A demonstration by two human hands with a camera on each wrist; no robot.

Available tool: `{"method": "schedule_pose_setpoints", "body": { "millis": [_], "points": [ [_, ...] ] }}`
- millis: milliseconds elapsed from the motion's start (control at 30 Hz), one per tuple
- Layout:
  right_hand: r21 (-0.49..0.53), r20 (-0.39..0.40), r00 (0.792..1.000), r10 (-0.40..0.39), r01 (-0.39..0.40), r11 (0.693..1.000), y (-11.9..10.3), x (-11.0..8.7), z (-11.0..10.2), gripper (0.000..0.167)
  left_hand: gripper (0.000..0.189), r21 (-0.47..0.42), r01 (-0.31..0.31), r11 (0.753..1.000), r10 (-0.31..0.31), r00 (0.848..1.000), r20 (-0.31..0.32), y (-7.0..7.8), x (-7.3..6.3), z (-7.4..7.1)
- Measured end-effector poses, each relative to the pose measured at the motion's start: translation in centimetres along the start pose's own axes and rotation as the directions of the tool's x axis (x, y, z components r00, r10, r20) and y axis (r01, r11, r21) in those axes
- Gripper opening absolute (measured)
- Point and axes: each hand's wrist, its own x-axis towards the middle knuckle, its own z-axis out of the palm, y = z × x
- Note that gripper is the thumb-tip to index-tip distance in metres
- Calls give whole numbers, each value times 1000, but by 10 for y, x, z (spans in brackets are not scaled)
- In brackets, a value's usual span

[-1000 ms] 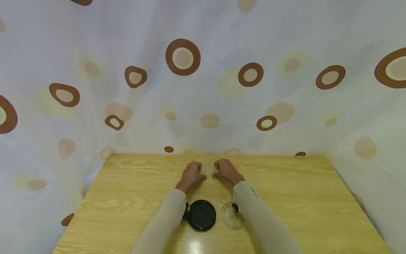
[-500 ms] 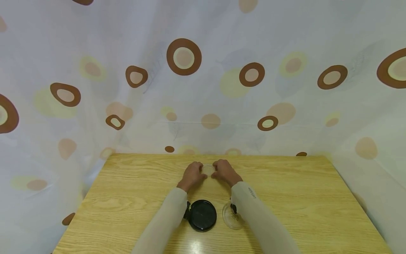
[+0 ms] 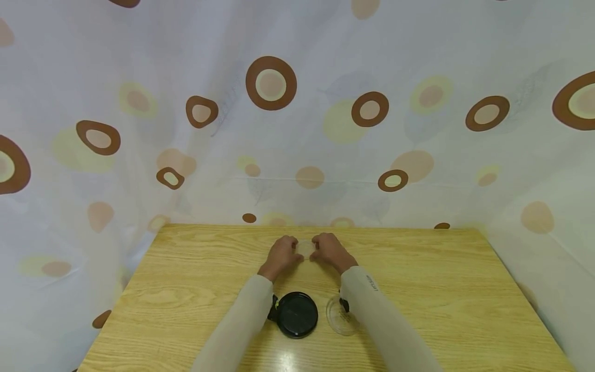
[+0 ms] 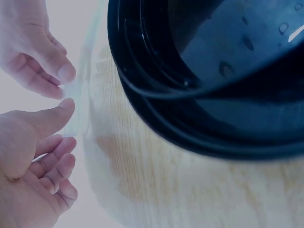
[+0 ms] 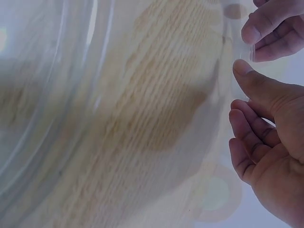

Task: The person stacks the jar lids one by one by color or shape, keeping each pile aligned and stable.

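Between my two hands, near the back edge of the table, is a small clear round piece (image 3: 306, 249), see-through and hard to make out. Thumb and fingers of my left hand (image 3: 281, 257) pinch its left rim, while my right hand (image 3: 331, 251) pinches the right rim. In the left wrist view my left hand (image 4: 35, 156) has its thumb and fingertips at the clear edge. The right wrist view has my right hand (image 5: 270, 118) in a similar curl. Whether the piece is a lid or a shallow container, I cannot tell.
A black round shallow dish (image 3: 297, 315) sits on the wooden table (image 3: 186, 305) beside my left wrist. A clear round lid or dish (image 3: 339, 323) lies partly under my right forearm. Patterned cloth (image 3: 309, 129) hangs behind and at both sides.
Both hands have drawn slightly inward onto the clear piece's rim since a second ago. Over the last half second they stay almost still. The dishes in front have not moved.
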Motion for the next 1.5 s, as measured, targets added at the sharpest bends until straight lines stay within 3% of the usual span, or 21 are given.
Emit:
{"method": "schedule_pose_setpoints", "body": {
  "millis": [133,267,367,467,567,900,1233,1500],
  "points": [
    [-3,6,1000,9,-9,1000,-1,-3,-3,25,43,-9,-1,1000,1,1000,3,3,-2,-1],
    [-2,12,1000,16,-16,1000,-1,-8,-7,19,44,-22,10,1000,-10,1000,9,6,-3,-2],
    [-6,18,999,28,-28,1000,-1,-10,-9,23,45,-23,17,1000,-17,1000,12,8,-5,-2],
    [-13,23,999,50,-49,999,-1,-13,-10,41,45,-20,12,1000,-12,1000,14,10,-7,-3],
    [-17,28,998,58,-57,998,-3,-16,-12,46,44,-17,-3,1000,3,1000,8,10,-10,-3],
    [-27,15,1000,19,-19,999,-5,-26,-19,34,44,-47,-37,998,38,999,9,14,-16,-7],
    [-29,21,1000,5,-4,1000,-7,-37,-26,48,44,-35,-61,998,61,998,24,20,-21,-11],
    [-42,14,1000,-10,10,999,-4,-45,-29,38,44,-66,-70,995,73,996,41,26,-27,-11]
  ]
}}
